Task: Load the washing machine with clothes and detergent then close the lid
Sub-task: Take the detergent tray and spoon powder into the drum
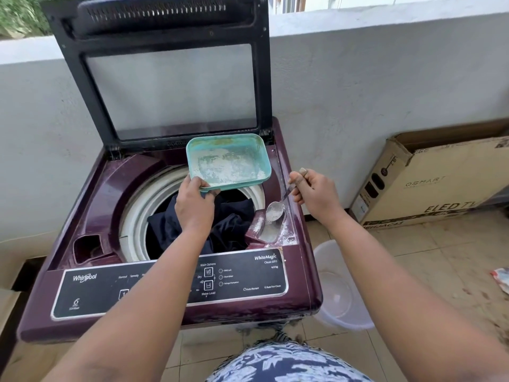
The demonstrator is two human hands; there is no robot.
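A maroon top-loading washing machine (91,194) stands in front of me with its black lid (165,78) raised upright. Dark clothes (234,216) lie in the drum. My left hand (194,205) grips the near corner of a teal plastic container (228,162) that is dusted with white detergent powder and held over the drum's far side. My right hand (314,193) holds a metal spoon (275,209) by its handle. The spoon's bowl, coated with powder, sits at the detergent compartment (268,230) on the machine's right rim. Powder lies in and around that compartment.
A grey parapet wall runs behind the machine. A cardboard TV box (440,183) leans against it on the right. A translucent bucket (341,288) stands on the tiled floor beside the machine's right side. Another cardboard box edge (8,304) shows at far left.
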